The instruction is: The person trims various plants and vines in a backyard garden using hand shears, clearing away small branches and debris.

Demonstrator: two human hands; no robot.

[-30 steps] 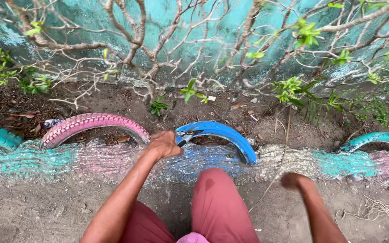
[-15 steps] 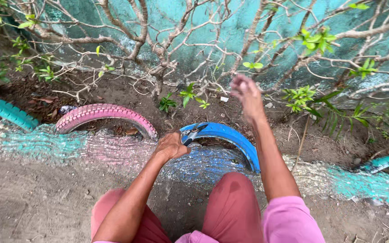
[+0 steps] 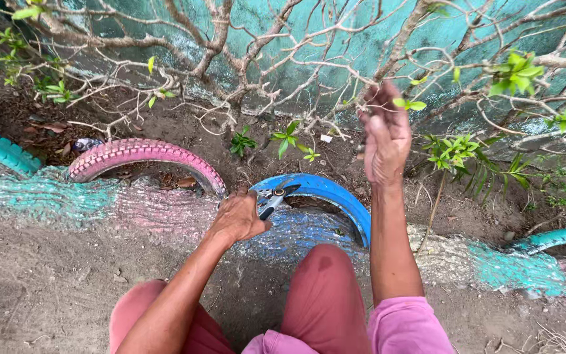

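- Left hand [image 3: 238,217] stays closed around one pair of pruning shears [image 3: 271,198], held by the blue tyre [image 3: 335,196].
- Right hand [image 3: 383,134], fingers loosely open, has risen higher among bare branches [image 3: 283,62].
- Tyres visible: one pink [image 3: 142,154], one blue, two teal.

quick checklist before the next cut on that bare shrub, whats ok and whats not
1. Pruning shears gripped in left hand: ok.
2. Blades shut while idle: cannot tell.
3. Right hand on a thin bare branch: ok, fingers among the twigs.
4. Shears up at that branch: not ok, low by the blue tyre.
5. Right hand clear of the blades: ok, well apart.
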